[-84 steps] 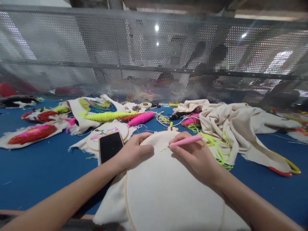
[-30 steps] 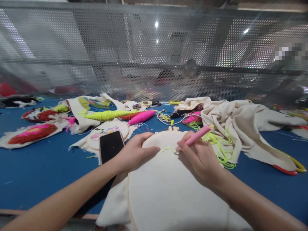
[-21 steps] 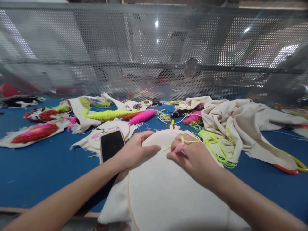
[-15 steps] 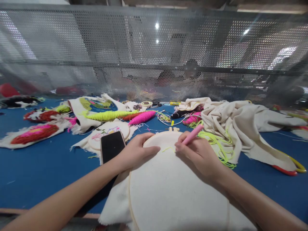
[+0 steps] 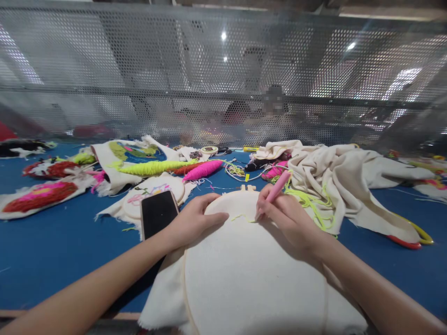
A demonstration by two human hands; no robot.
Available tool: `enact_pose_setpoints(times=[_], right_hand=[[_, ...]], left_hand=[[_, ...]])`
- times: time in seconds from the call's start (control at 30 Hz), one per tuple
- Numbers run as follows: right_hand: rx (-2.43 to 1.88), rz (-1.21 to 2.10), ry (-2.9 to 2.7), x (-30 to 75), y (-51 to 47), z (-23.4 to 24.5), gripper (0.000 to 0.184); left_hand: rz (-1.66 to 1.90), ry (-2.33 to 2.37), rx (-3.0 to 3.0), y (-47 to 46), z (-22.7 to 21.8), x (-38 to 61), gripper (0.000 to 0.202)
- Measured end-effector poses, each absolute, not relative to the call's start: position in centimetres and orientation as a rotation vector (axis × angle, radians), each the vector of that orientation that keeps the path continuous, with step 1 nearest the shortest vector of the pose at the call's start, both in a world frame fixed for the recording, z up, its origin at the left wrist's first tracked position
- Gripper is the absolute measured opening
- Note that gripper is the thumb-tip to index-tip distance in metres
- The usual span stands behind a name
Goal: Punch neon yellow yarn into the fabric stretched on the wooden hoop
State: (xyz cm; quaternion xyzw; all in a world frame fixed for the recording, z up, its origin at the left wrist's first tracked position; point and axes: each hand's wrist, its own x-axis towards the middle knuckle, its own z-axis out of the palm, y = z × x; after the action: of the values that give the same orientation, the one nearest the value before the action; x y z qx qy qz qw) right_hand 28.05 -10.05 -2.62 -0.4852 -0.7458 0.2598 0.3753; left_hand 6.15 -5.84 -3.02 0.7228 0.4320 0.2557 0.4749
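Note:
White cloth [image 5: 251,265] is stretched over a round embroidery hoop [image 5: 185,279], whose wooden clamp shows at the far rim. My left hand [image 5: 197,221] grips the hoop's upper left edge, thumb on the cloth and the other fingers partly hidden beneath. In my right hand [image 5: 289,216] is a pink punch needle pen [image 5: 278,186], held slanted like a pencil with its tip at the cloth. A short wavy line of lime-green yarn [image 5: 240,217] lies on the cloth between my hands. More lime yarn [image 5: 316,204] lies loose beyond my right hand.
A black-screened phone [image 5: 159,214] lies left of the hoop, beside a smaller embroidered hoop [image 5: 153,195]. Lime [image 5: 153,168] and pink yarn bundles [image 5: 202,170] lie behind. Crumpled white cloth [image 5: 324,177] fills the right. A perforated metal screen [image 5: 146,74] stands at the back, with people beyond it.
The pen tip has moved slightly along the cloth, and the lime line reaches a little farther right. The camera view has shifted slightly. My left hand keeps its hold.

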Motion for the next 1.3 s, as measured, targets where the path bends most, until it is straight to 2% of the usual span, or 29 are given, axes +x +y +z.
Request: enact_pose_setpoints(times=[0.3,0.53,0.67,0.8,1.07,1.3], right_hand=[[-1.264,0.498,-2.125,28.7,-10.1,-2.1,0.029],[-1.120,0.299,-2.451,28.4,-10.4,-1.8,0.016],[-1.096,0.478,-2.236,29.4,-10.9,-2.4,0.012],[-1.128,0.711,-1.910,30.5,-11.2,-3.1,0.019],[-1.167,0.656,-1.896,30.8,-11.1,-3.1,0.026],[-1.158,0.617,-1.943,30.9,-11.3,-2.9,0.025]], left_hand=[[0.650,1.060,1.869,-5.9,-2.7,6.1,0.027],[0.677,1.021,1.944,-6.0,-2.0,6.1,0.026],[0.666,1.041,1.939,-6.1,-2.1,6.2,0.027],[0.681,1.052,1.935,-6.3,-2.2,6.3,0.024],[0.674,1.056,1.923,-6.2,-2.4,6.4,0.026],[0.659,1.051,1.960,-6.3,-2.2,6.4,0.027]])
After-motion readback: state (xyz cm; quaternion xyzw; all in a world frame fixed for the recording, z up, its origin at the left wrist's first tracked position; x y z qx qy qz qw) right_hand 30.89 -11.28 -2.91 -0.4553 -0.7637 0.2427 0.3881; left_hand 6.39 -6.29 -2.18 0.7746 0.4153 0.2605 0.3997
